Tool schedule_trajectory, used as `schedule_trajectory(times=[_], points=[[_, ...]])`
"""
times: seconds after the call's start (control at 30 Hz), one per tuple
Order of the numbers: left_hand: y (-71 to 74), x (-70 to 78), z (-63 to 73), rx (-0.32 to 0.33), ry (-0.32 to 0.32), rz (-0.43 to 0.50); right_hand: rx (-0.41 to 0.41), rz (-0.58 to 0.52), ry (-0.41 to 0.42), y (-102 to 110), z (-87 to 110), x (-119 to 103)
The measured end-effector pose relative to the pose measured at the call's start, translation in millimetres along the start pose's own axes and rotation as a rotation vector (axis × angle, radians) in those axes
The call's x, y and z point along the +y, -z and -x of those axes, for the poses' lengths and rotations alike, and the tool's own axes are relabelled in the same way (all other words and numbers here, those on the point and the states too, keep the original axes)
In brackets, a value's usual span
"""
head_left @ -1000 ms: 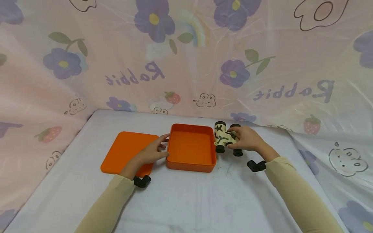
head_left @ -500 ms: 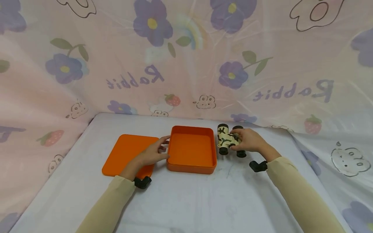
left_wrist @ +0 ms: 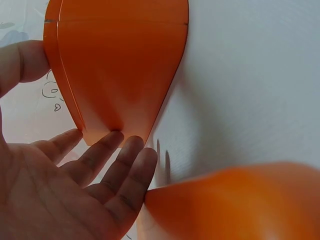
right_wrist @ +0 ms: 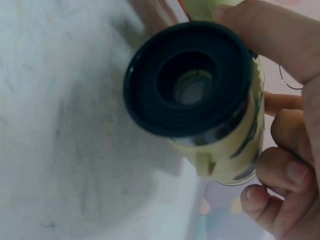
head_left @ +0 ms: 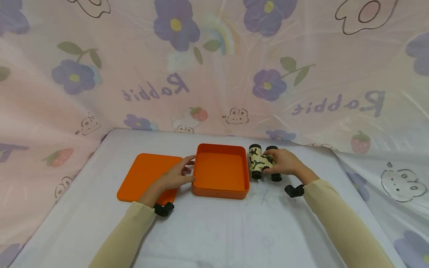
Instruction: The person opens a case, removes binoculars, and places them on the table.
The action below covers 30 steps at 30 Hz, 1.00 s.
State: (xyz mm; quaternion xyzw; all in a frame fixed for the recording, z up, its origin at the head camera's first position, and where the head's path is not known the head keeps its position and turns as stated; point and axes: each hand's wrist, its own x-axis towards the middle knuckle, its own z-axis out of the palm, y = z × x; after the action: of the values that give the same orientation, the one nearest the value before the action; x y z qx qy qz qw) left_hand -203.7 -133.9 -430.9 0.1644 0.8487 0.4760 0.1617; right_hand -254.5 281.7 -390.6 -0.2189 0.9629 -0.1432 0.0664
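Observation:
An orange square box, lidless and with nothing inside, sits mid-table. At its left side my left hand has its fingers spread; in the left wrist view the thumb and fingertips touch the box wall. Just right of the box are camouflage-patterned toy binoculars with black ends. My right hand grips their right barrel, thumb near the black eyepiece end and fingers farther along. The right wrist view shows that eyepiece close up. Whether the binoculars touch the table I cannot tell.
A flat orange lid lies left of the box, partly under my left forearm. White cloth covers the table. Printed curtains rise behind and at both sides. Each wrist wears a black camera mount.
The binoculars, in my right hand, have shifted slightly right and nearer, leaving a small gap beside the box. My left hand keeps its place on the box.

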Motion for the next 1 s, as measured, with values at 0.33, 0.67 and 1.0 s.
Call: schedule_trajectory(times=[0.33, 0.67, 1.0], points=[[3.1, 2.8, 3.7, -0.006, -0.002, -0.034, -0.028, -0.010, -0.010, -8, -3.8, 4], [-2.1, 1.7, 3.6, 0.001, 0.035, -0.033, -0.058, -0.027, -0.030, -12, -0.9, 11], [-6.7, 4.3, 0.3, -0.007, 0.031, -0.045, -0.056, -0.015, -0.038, -17, 7.4, 19]])
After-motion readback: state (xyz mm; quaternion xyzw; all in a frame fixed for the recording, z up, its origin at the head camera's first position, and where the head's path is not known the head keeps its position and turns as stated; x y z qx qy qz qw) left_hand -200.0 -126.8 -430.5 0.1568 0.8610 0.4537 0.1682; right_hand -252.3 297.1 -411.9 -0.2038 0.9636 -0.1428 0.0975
